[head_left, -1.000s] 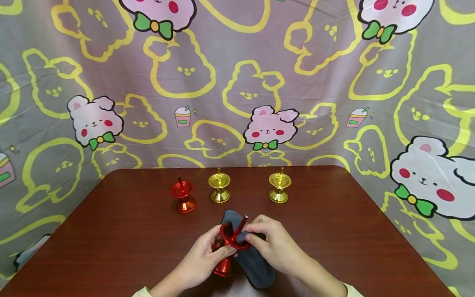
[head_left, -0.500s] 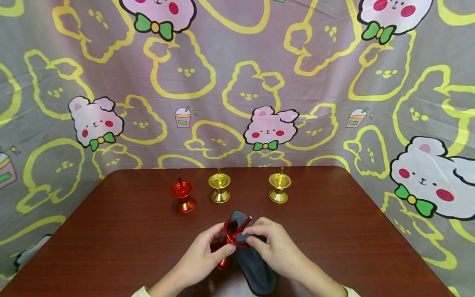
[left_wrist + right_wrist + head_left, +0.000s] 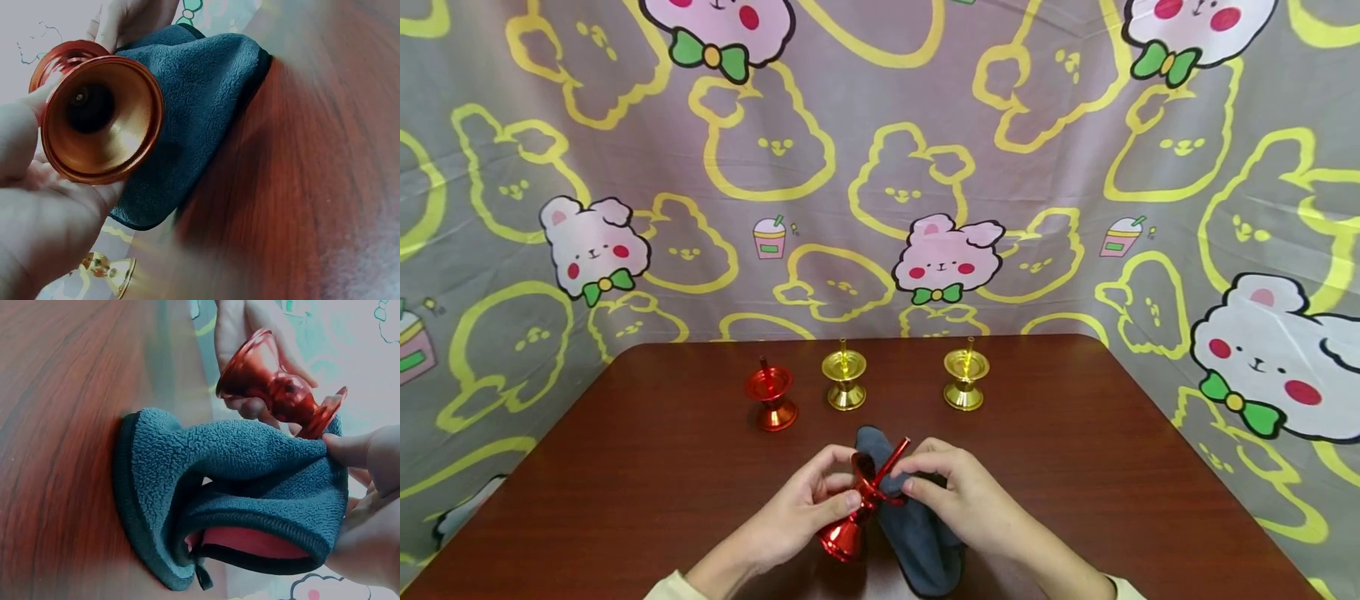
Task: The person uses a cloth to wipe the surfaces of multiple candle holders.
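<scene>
My left hand (image 3: 808, 500) grips a shiny red metal candle holder (image 3: 846, 537) around its stem, tilted so its dish and spike lean to the right. In the left wrist view the hollow golden underside of the candle holder's base (image 3: 125, 140) faces the camera. A dark blue-grey cloth (image 3: 237, 447) with a black edge hangs from my right hand (image 3: 958, 492), whose thumb and fingers pinch it against the dish beside the spike. The cloth's lower part droops to the wooden table in the right wrist view.
Another red candle holder (image 3: 772, 412) stands upright at the back left of the brown table (image 3: 647, 467). Beside it are a gold candle holder (image 3: 846, 395) and, further right, a second gold one (image 3: 963, 395). A patterned curtain (image 3: 1037, 175) hangs behind the table.
The red candle holder in my left hand has tilted further, its base swinging left into fuller view. My right hand keeps the cloth at the dish. The standing candle holders have not moved.
</scene>
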`<move>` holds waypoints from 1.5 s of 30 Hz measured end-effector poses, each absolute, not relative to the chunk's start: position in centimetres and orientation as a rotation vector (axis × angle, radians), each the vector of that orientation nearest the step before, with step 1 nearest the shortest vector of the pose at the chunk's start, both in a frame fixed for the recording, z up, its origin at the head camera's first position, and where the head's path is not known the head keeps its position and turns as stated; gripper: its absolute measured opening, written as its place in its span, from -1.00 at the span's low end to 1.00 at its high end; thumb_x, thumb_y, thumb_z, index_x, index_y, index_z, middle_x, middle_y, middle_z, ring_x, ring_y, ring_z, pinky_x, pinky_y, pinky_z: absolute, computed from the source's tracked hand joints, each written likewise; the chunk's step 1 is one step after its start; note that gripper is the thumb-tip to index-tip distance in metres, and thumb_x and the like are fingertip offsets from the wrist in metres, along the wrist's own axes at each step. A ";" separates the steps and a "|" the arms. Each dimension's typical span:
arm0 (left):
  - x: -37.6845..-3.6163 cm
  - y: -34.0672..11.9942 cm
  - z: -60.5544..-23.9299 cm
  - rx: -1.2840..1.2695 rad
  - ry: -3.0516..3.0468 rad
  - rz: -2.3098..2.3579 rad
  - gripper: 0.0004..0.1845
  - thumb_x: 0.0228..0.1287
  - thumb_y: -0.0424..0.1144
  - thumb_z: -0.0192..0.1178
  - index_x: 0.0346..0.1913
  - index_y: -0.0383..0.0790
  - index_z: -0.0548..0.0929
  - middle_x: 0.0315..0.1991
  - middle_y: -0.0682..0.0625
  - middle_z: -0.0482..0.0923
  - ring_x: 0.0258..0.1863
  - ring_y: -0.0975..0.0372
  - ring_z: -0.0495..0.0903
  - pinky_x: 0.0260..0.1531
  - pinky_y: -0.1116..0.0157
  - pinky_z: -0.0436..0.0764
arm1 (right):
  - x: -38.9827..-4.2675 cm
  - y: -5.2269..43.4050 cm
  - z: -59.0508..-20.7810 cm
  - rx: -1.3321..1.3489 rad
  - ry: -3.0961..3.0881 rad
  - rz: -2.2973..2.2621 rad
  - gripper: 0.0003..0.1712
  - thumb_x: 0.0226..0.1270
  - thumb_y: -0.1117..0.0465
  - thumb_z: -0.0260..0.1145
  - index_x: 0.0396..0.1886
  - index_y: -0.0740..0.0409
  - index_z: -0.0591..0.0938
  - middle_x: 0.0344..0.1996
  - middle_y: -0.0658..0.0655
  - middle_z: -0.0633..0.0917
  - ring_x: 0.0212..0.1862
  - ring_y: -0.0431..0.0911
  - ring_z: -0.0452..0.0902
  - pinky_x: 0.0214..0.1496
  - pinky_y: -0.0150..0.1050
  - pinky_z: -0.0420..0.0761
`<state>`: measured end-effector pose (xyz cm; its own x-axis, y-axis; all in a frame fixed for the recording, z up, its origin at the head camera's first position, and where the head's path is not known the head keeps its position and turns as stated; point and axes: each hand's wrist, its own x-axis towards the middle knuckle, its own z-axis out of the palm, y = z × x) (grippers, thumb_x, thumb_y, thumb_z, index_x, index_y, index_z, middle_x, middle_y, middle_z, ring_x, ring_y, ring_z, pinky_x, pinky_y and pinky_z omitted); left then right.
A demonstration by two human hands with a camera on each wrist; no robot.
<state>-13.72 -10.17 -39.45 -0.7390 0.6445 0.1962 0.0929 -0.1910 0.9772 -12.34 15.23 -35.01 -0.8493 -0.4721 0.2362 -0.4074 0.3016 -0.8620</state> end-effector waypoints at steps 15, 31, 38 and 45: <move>-13.3 -8.5 -39.1 0.700 1.877 2.106 -0.51 0.32 -0.43 0.31 0.18 -0.50 0.32 -0.09 -0.29 0.66 -0.25 0.21 0.71 -0.14 0.27 0.68 | -12.4 15.2 -35.1 -0.775 2.565 -1.622 -0.84 0.34 0.32 0.38 -0.15 0.09 0.80 -0.28 -0.08 0.65 -0.16 -0.17 0.53 -0.22 -0.31 0.55; -13.0 -7.1 -39.5 0.597 2.543 1.784 -0.53 0.04 -0.21 0.56 0.06 -0.12 0.70 -0.20 0.12 0.74 -0.20 0.25 0.69 -0.18 0.33 0.64 | -11.7 14.1 -35.5 -0.765 2.698 -1.514 -0.85 0.33 0.34 0.39 -0.18 0.06 0.79 -0.34 -0.06 0.57 -0.44 -0.23 0.37 -0.52 -0.34 0.42; -13.6 -8.6 -39.0 0.803 2.392 1.702 -0.57 0.29 -0.23 0.39 0.18 -0.19 0.58 -0.07 0.02 0.68 -0.12 0.19 0.64 -0.06 0.30 0.59 | -11.8 14.2 -35.5 -0.819 2.701 -1.518 -0.84 0.32 0.33 0.40 -0.17 0.05 0.79 -0.33 -0.07 0.57 -0.42 -0.24 0.37 -0.50 -0.35 0.44; -14.2 -10.2 -38.6 0.883 2.080 1.758 -0.59 0.43 -0.40 0.18 0.29 -0.37 0.47 0.08 -0.22 0.63 0.03 0.17 0.65 0.01 0.33 0.59 | -12.0 14.6 -35.6 -0.854 2.640 -1.575 -0.81 0.34 0.37 0.37 -0.12 0.08 0.78 -0.27 -0.02 0.60 -0.24 -0.22 0.46 -0.33 -0.35 0.51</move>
<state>-14.19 -10.19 -38.64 -0.7746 0.6087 0.1716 0.2708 0.0740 0.9598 -12.02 14.59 -35.60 -0.8555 -0.4186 0.3047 -0.4669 0.3694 -0.8034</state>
